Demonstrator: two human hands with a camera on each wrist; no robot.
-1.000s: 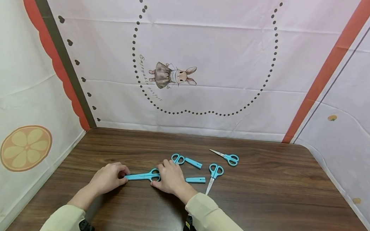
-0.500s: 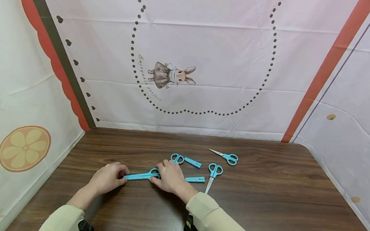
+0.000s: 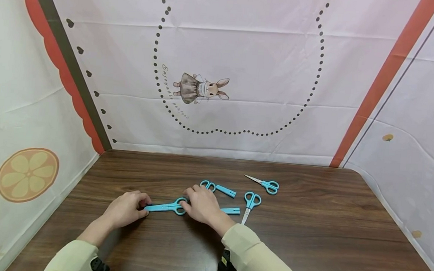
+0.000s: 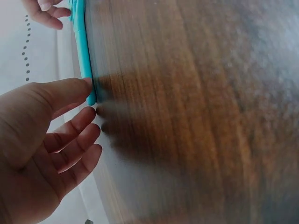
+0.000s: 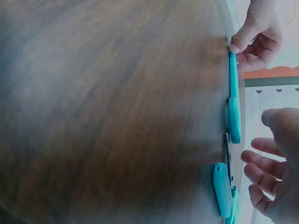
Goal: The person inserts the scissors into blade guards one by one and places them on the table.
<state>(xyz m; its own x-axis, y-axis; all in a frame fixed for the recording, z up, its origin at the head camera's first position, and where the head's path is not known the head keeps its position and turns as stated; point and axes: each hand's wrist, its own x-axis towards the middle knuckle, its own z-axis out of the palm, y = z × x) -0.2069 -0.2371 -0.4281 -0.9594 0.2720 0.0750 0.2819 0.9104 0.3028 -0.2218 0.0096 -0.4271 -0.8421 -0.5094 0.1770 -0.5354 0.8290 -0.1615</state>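
A pair of scissors (image 3: 165, 207) with light-blue handles lies flat, its blades covered by a matching blue sheath. At the sheath's closed end, my left hand (image 3: 124, 209) pinches the tip; the thumb lies along it in the left wrist view (image 4: 84, 56). My right hand (image 3: 203, 205) is just over the handle loops, its fingers loosely bent. In the right wrist view those fingers (image 5: 264, 165) hold nothing and stand apart from the handles (image 5: 234, 120).
Behind my right hand are blue scissor handles (image 3: 210, 185), their blades hidden, and a loose sheath (image 3: 226, 190). Another sheath (image 3: 232, 211) lies right of the hand. Two bare-bladed scissors lie farther right, one pointing forward-down (image 3: 252, 200), one pointing left (image 3: 271, 187). All rest on the brown table (image 3: 326, 241).
My right hand has come off the scissor handles and shifted slightly right, uncovering more of the loops. The left hand and the sheathed scissors stay put.
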